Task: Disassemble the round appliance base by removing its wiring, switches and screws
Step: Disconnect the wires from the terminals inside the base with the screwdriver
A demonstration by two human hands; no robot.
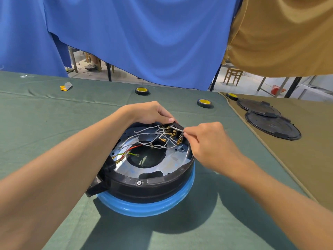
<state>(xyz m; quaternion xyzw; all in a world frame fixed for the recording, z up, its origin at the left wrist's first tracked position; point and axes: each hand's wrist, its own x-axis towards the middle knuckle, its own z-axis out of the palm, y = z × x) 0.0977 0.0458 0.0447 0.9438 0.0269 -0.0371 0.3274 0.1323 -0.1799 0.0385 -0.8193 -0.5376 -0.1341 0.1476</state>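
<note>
A round appliance base (155, 184) with a black shell and a blue lower ring lies upside down on the green cloth. Its silver inner plate (167, 163) carries white wires (144, 136), a red wire (134, 147) and a green-yellow wire (126, 154). At the far rim sits a black switch block (175, 130) with brass terminals. My left hand (149, 112) rests over the far rim, thumb and fingers gripping the switch block. My right hand (207, 139) pinches a white wire end (177, 129) at the block. A hex screw (139, 182) shows on the near side wall.
Two black tape rolls with yellow cores (142, 91) (204, 103) lie beyond the base. Two black round covers (272, 123) and a third tape roll (232, 96) rest on the tan cloth at the right. A yellow scrap (65, 86) lies far left. Blue and tan curtains hang behind.
</note>
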